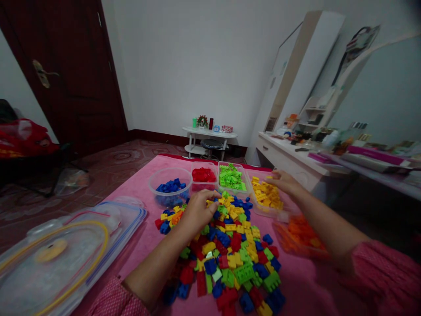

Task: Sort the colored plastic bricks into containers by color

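Observation:
A mixed heap of toy bricks in red, blue, yellow and green lies on the pink cloth. Over its far left part, my left hand is closed, thumb and forefinger bent round a yellow toy brick. Farther right, my right hand reaches over the rim of a clear box of yellow bricks. Its fingers are stretched and somewhat apart, just above the bricks, and nothing firmly held shows in them. Beyond the heap stand a round tub of blue bricks, a box of red bricks and a box of green bricks.
A box of orange bricks stands under my right forearm. Clear lids are stacked at the left edge of the pink-covered table. A cluttered dresser stands to the right, a small white shelf by the wall.

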A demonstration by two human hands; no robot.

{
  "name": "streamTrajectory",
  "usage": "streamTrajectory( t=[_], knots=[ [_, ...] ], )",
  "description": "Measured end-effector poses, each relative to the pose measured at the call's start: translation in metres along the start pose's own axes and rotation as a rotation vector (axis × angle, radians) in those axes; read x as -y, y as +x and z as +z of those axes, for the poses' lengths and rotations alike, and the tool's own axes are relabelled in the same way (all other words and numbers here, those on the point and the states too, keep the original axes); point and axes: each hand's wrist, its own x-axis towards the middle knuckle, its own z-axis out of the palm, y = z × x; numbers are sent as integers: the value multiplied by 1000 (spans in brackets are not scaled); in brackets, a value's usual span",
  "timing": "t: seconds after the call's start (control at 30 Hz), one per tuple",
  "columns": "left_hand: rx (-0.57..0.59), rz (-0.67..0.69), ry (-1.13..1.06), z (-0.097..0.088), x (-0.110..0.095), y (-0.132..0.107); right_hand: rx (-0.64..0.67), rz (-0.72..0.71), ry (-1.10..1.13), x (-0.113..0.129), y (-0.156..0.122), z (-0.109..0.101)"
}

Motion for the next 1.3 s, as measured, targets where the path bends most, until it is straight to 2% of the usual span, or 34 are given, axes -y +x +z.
streamTrajectory(
  t=[0.13,0.3,0.37,0.43,0.57,0.67,0.77,0.9,1.0,1.17,1.3],
  knots=[
    [42,-9,49,0,0,-2,167,-144,-227,12,-18,20],
    [76,-23,74,-2,0,-3,440,-293,-379,37,-64,43],
    [83,-17,61,-2,1,-3,480,-355,-424,44,-86,43],
    [94,-15,42,-2,2,-3,420,-373,-370,46,-113,37],
    [107,-31,16,-1,3,-3,304,-425,-258,23,-181,16],
    [110,-50,17,-1,5,-3,407,-492,-282,-6,-229,0],
    [112,-51,27,-1,7,-4,436,-451,-338,-28,-256,-6],
    [129,-41,52,1,11,-5,339,-373,-393,-44,-256,5],
    [137,-37,61,3,14,-5,340,-292,-394,-46,-245,20],
    [152,-69,-14,2,19,-5,309,-271,-257,-23,-227,41],
    [161,-39,30,-1,18,-6,311,-291,-175,2,-214,57]
  ],
)
